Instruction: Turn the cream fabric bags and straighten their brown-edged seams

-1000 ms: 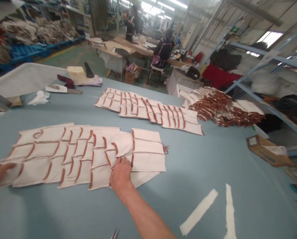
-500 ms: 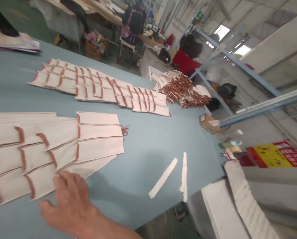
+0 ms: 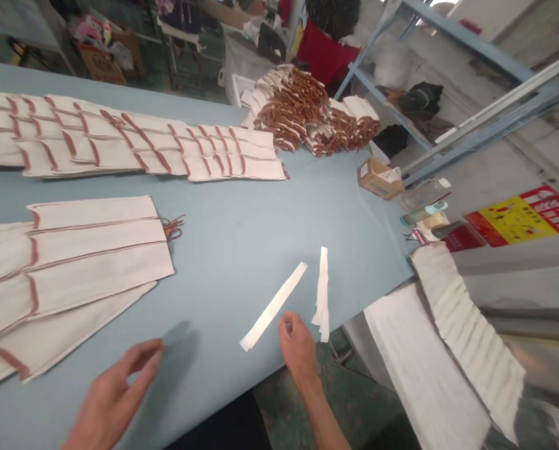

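My left hand [image 3: 127,381] hovers over the near part of the blue-green table, thumb and fingers apart with nothing between them. It is nearest to a stack of cream fabric panels [image 3: 98,234] with brown edging, which has loose brown strings at its right end. My right hand [image 3: 296,342] is at the table's front edge, its fingers curled into a loose pinch with nothing visible in them. Just left of it lies one white strip [image 3: 274,306]. More white strips [image 3: 323,290], overlapping, lie to its right.
A long overlapping row of brown-edged panels [image 3: 143,140] stretches along the table's far side. Beyond its right end is a heaped pile of similar pieces [image 3: 302,106]. A small cardboard box [image 3: 380,178] and a bottle [image 3: 424,212] stand by the right edge. White cloth [image 3: 424,362] hangs off there.
My right hand has left the fabric panels and moved right, beside the white strips. My left hand has come into view. The view has swung to the right and downward.
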{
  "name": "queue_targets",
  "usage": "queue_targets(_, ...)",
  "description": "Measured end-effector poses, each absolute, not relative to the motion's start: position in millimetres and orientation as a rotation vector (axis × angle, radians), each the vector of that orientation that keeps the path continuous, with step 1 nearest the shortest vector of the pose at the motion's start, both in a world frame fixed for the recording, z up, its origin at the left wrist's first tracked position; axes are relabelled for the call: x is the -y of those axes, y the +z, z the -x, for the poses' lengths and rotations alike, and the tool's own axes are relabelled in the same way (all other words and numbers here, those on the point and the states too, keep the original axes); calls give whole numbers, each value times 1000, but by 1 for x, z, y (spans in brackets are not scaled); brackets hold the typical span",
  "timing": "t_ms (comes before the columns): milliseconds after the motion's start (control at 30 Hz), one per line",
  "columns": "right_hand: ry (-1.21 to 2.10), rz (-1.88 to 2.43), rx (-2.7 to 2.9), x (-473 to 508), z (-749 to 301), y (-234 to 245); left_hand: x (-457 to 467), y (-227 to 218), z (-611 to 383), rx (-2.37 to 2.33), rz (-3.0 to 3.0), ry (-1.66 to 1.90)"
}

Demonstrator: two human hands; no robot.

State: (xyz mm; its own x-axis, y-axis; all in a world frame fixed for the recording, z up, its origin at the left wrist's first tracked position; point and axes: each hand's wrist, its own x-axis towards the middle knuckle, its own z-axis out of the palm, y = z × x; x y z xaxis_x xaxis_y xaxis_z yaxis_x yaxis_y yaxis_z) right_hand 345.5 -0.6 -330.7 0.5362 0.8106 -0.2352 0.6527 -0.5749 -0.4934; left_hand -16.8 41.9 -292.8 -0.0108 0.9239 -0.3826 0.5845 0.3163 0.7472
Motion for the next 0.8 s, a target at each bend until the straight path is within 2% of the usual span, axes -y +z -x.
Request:
queue_targets(133, 772, 2457, 1217, -8, -364, -348, -46, -326, -93, -1470, -1643, 319)
queue_targets(333, 898, 2395, 1167, -18, -359, -362, -52, -347, -197, -1532, -1916, 153)
queue_targets(567, 996, 2217, 1074, -17, -364, -359, -61, -346, -223, -1563, -1856, 133)
queue_targets(800, 1257, 1995, 861, -11, -346, -348, -61, -338, -205, -1479, -1398, 200)
